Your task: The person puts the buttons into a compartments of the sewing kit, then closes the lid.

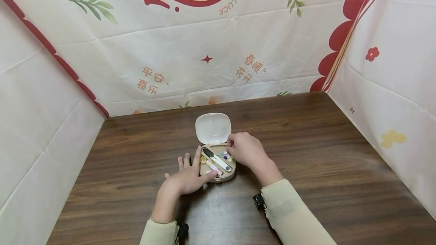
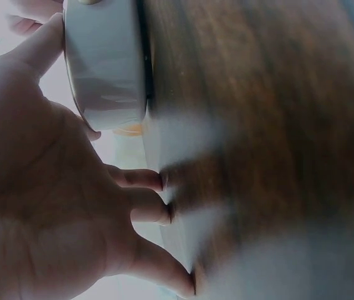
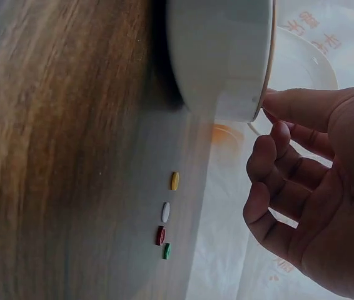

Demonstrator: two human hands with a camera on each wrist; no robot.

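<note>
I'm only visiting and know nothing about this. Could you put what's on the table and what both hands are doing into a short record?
Container: tan case, open
Lid: white lid, tipped back behind the case
Inside: black-and-white snips-like tool, small coloured buttons
Left hand: fingers spread, thumb on the case's front edge
Right hand: fingers curled, thumb at the rim; anything pinched is hidden
Loose on table: small yellow piece, white piece, red piece, green piece
Surface: dark wood-grain table
</note>
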